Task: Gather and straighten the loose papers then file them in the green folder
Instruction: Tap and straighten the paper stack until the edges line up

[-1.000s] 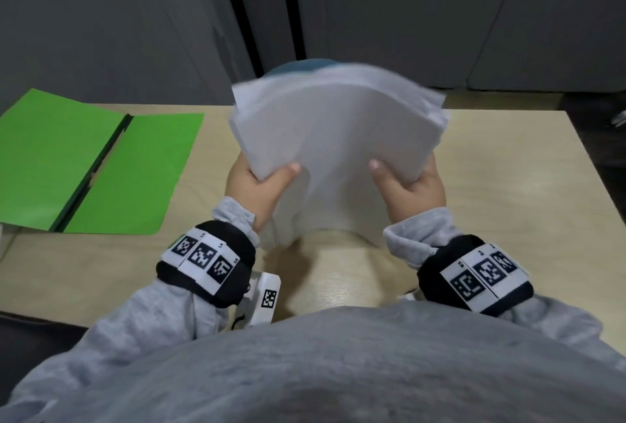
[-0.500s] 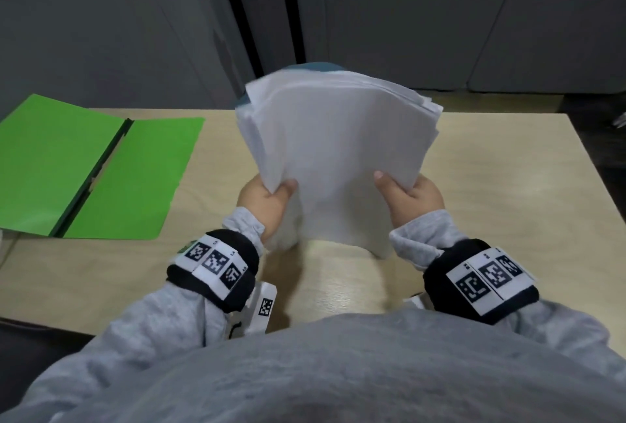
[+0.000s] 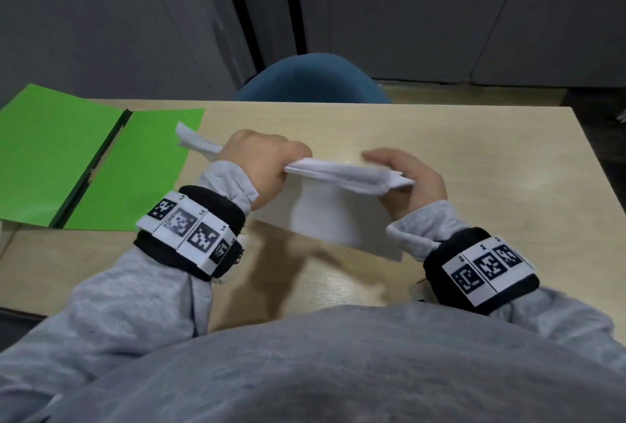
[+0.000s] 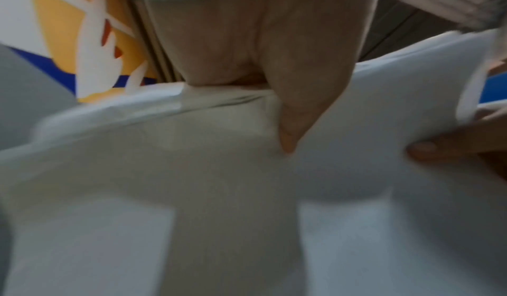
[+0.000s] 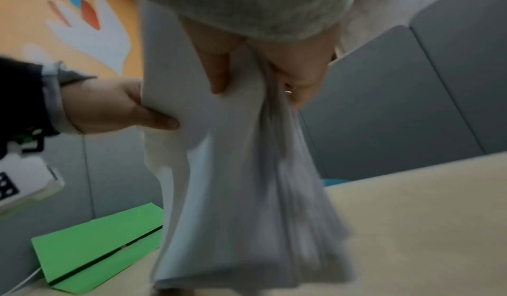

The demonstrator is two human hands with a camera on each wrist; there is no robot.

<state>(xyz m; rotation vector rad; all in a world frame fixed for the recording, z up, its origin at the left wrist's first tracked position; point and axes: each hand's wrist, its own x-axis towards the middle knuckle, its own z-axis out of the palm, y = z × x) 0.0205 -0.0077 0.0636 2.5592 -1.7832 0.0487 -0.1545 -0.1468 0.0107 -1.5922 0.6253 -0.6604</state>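
A stack of white papers [image 3: 333,219] hangs on edge over the table's middle, its upper edge towards me and its lower edge close to the tabletop. My left hand [image 3: 267,162] grips the upper edge near the left end, and a corner of sheets pokes out past it. My right hand [image 3: 411,180] pinches the right end, thumb on one face and fingers on the other [image 5: 277,66]. The sheets [image 5: 236,192] fan slightly and look blurred. The green folder [image 3: 67,158] lies flat and spread wide at the table's far left, apart from both hands.
The light wooden table [image 3: 457,138] stretches to the right of the hands, with its right edge near the frame side. A blue chair back [image 3: 311,80] stands behind the far edge. Grey cabinet panels fill the background.
The stack, held up facing me, has dropped and tipped over, so I now see its upper edge. Both hands came down with it and shifted left, closer to the folder.
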